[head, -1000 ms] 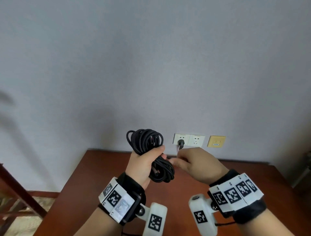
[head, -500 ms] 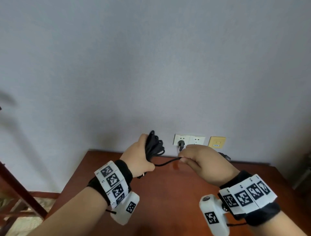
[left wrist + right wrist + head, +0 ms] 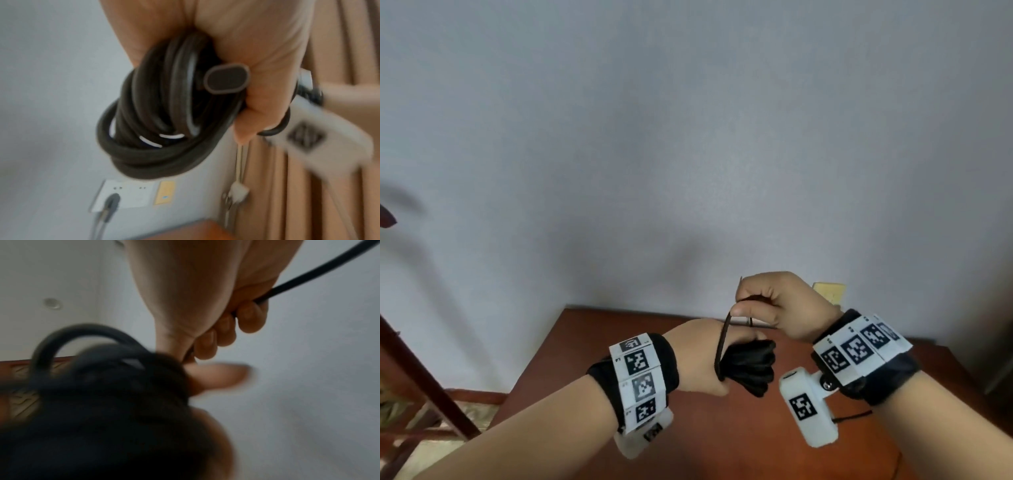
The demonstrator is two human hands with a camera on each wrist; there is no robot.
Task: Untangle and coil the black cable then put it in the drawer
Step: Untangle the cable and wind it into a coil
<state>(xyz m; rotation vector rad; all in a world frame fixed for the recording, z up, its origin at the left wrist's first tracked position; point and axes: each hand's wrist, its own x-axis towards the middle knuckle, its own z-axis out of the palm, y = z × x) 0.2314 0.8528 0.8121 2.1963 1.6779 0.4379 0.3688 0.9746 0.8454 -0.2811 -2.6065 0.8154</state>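
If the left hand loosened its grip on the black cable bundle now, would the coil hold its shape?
Probably not: the black cable sits in loose, uneven loops, held together only by the left hand. The strand pinched by the right hand bends freely, suggesting it's floppy and would likely spring apart.
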